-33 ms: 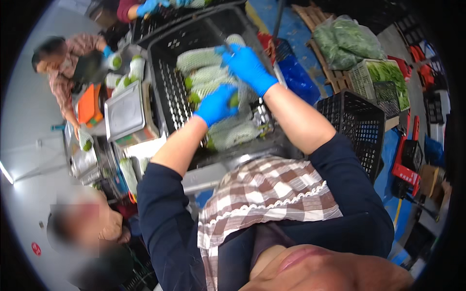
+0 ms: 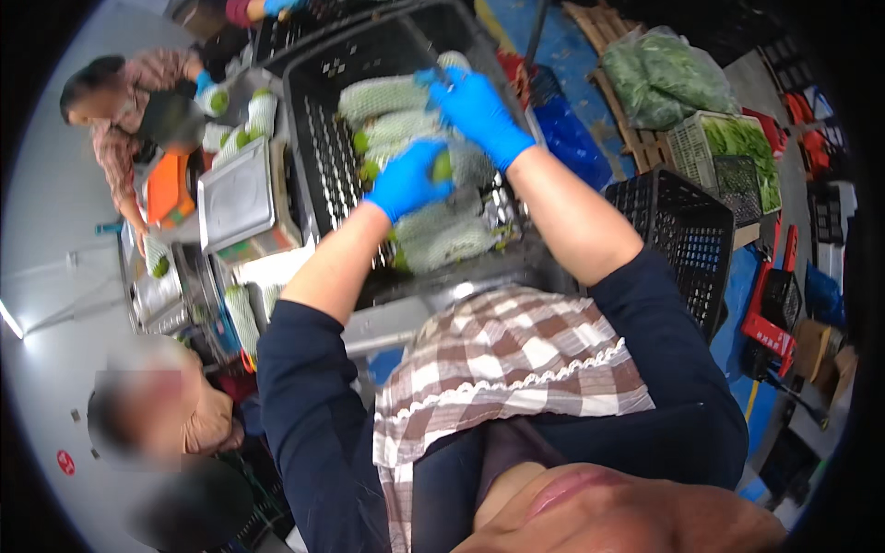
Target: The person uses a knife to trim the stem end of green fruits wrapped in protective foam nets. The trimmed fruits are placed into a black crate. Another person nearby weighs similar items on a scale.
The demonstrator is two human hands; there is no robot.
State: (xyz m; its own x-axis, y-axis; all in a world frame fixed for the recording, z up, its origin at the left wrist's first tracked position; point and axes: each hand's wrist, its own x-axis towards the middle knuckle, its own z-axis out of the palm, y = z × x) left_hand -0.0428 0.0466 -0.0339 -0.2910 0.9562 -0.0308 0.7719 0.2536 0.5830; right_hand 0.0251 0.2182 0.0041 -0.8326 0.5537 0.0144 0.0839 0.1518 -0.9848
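A black plastic crate [image 2: 297, 120] in front of me holds several long green gourds in white foam-net sleeves [image 2: 383, 97], lying side by side. My left hand [image 2: 406, 184], in a blue glove, is closed round a green gourd [image 2: 442, 168] whose bare end shows by the thumb. My right hand [image 2: 479, 115], also gloved in blue, is over the far right of the crate with its fingers bent in. Close to its fingertips is the end of another sleeved gourd [image 2: 453, 60]. What the right fingers hold, if anything, is hidden.
Left of the crate stands a scale with a metal tray [image 2: 238, 205]; beyond it a co-worker [image 2: 120, 101] handles sleeved gourds near an orange scale [image 2: 168, 192]. Another person is at lower left. An empty black crate [image 2: 678, 240] and bagged greens [image 2: 668, 78] are at right.
The whole view has shifted slightly, with the crate higher in the picture. My left hand has moved a little away from me; its hold looks the same.
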